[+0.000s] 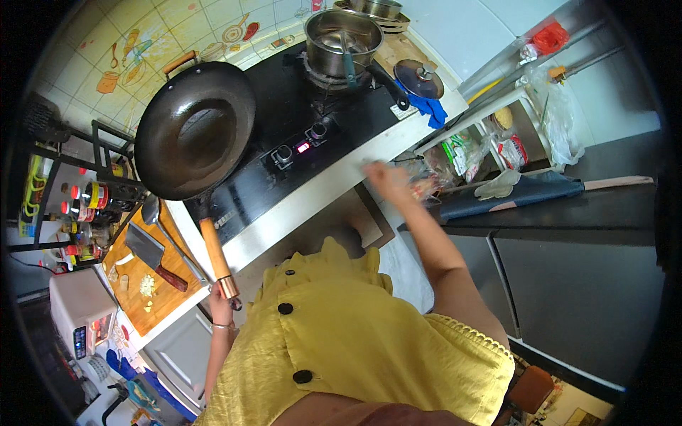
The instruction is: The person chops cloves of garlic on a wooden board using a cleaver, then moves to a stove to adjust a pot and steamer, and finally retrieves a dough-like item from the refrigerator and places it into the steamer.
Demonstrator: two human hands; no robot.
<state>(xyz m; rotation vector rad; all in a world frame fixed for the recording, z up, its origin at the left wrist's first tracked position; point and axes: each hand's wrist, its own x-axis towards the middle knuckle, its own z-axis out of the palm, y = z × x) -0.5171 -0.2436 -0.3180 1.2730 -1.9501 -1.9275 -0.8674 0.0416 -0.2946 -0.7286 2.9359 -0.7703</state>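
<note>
An iron wok point(197, 133) with a wooden handle point(214, 247) sits on the left side of the black gas stove point(266, 197). My left hand point(221, 304) is beside the end of that handle, at the counter's edge; the handle partly hides its fingers, so its hold is unclear. Blurred, my right hand point(384, 178) hovers near the counter's front edge, right of the stove knobs point(282, 154), and nothing shows in it. On the back right burner stands a steel saucepan point(341, 45) with a green-handled utensil inside. A glass lid point(418, 79) rests on a blue cloth point(432, 111).
At left, a cutting board point(160, 298) bears a cleaver point(145, 246), a long metal ladle point(176, 239) and chopped pale pieces point(147, 286). Sauce bottles point(96, 196) fill a black rack. A shelf point(533, 122) with bagged food and a dark refrigerator point(565, 287) stand at right.
</note>
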